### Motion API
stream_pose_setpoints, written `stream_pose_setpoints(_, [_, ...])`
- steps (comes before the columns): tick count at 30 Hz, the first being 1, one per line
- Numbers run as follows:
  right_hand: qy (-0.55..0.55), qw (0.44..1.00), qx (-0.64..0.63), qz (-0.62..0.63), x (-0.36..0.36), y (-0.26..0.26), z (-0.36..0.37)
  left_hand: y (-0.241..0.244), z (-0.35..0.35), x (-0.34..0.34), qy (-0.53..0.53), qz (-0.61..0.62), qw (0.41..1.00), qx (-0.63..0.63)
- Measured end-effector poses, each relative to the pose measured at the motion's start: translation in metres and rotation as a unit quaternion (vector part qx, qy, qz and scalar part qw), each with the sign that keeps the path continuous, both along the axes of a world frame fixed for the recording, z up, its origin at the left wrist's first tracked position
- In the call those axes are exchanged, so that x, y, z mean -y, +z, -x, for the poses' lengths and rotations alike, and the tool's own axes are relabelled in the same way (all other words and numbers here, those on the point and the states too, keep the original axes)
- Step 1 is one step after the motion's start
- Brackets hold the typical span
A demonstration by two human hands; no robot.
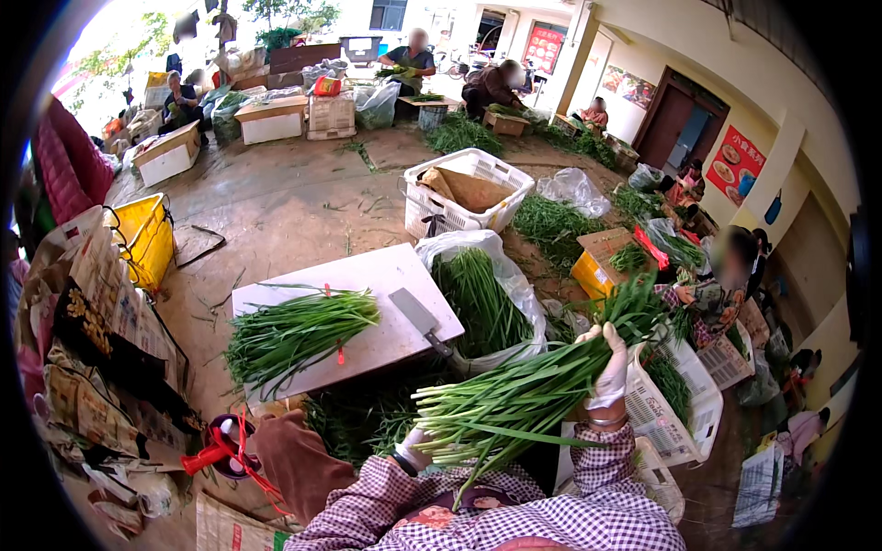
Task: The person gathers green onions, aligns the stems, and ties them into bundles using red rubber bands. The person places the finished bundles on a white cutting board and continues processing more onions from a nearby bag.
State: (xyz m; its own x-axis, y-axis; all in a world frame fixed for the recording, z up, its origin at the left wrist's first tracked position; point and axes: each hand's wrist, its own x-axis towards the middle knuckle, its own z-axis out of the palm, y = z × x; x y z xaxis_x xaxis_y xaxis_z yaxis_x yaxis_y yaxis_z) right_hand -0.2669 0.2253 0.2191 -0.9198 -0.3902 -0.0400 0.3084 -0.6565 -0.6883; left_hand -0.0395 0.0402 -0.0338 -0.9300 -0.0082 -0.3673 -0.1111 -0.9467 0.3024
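A loose bundle of garlic chives [510, 392] spans the space before my chest, pale stem ends to the left. My right hand [610, 368], in a white glove, grips its leafy part. At the stem end, my gloved left hand [415, 448] is against the stems from below; its fingers are hidden behind them. Another chive bundle [303, 330] lies on a white board [386, 275] over two red ties [340, 352]. Beside it rests a cleaver [417, 313], its handle past the board's edge. An open plastic bag [482, 241] of chives stands behind the cleaver.
A white plastic crate [448, 219] stands beyond the bag; another crate [703, 413] with greens is at my right. Red ties hang from a purple container [227, 468] at left. A yellow basket [143, 237] stands farther left. Several people work around the yard.
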Motion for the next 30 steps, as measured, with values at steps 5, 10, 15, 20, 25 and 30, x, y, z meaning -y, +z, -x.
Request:
stream_pose_setpoints(5, [-0.017,0.999,0.004,0.027,-0.021,-0.007,0.021,0.026,-0.005,0.001,-0.027,-0.39,0.907,-0.158])
stream_pose_setpoints(10, [-0.019,1.0,-0.014,-0.016,-0.027,-0.03,0.036,0.048,-0.016,0.002,0.027,-0.027,0.991,-0.127])
stream_pose_setpoints(15, [-0.023,1.0,0.01,-0.016,-0.021,-0.036,0.034,0.049,-0.01,0.007,0.075,0.014,0.983,-0.164])
stream_pose_setpoints(20, [-0.037,0.999,0.037,-0.007,-0.017,-0.04,0.032,0.056,-0.016,0.016,-0.052,-0.061,0.979,-0.19])
stream_pose_setpoints(25, [-0.029,0.999,0.037,-0.015,-0.014,-0.03,0.021,0.061,-0.018,0.018,0.056,-0.085,0.968,-0.23])
stream_pose_setpoints(30, [-0.039,0.998,0.021,-0.037,-0.004,-0.024,0.011,0.058,-0.019,0.021,0.02,-0.113,0.966,-0.232])
